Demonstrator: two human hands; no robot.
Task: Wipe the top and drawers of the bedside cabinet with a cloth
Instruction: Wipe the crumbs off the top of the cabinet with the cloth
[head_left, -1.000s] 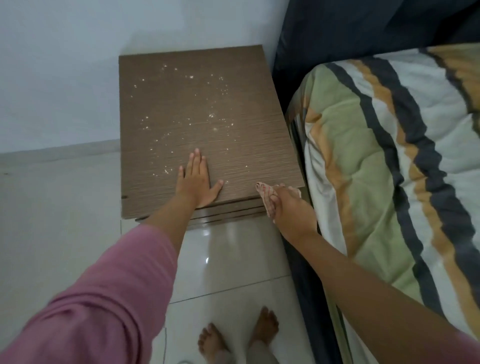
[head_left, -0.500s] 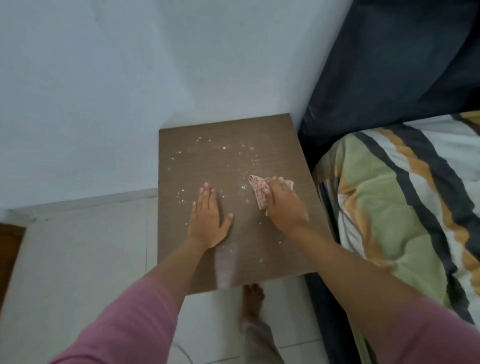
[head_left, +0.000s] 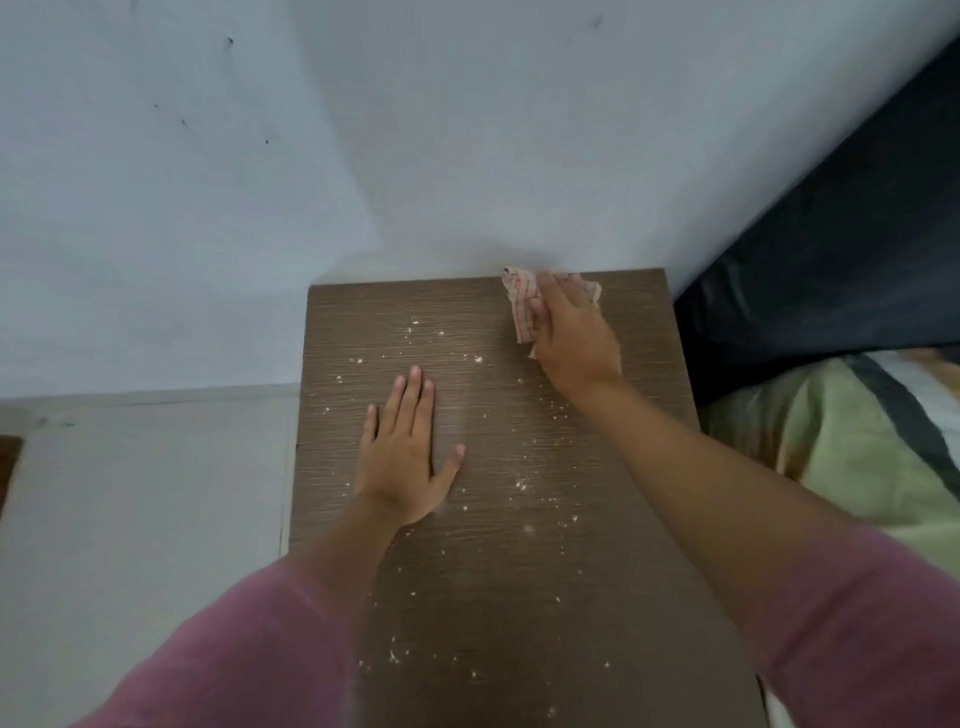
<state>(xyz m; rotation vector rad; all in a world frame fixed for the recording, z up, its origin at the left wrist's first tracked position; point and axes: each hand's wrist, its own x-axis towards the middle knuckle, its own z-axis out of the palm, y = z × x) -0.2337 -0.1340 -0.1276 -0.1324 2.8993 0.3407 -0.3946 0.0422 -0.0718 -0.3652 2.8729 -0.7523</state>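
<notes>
Your right hand (head_left: 574, 340) grips the cloth (head_left: 522, 306) at the bedside cabinet's (head_left: 498, 597) far edge; your left hand (head_left: 402, 457) lies flat, fingers spread, mid-top.

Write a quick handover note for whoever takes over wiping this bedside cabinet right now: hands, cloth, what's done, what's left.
Left hand: flat and open on the cabinet top, bracing.
Right hand: gripping the cloth at the far edge by the wall, right of centre.
Done: little that shows; white crumbs are scattered over most of the top.
Left: sweep the whole top clean, then wipe the drawers, which are out of view.
</notes>
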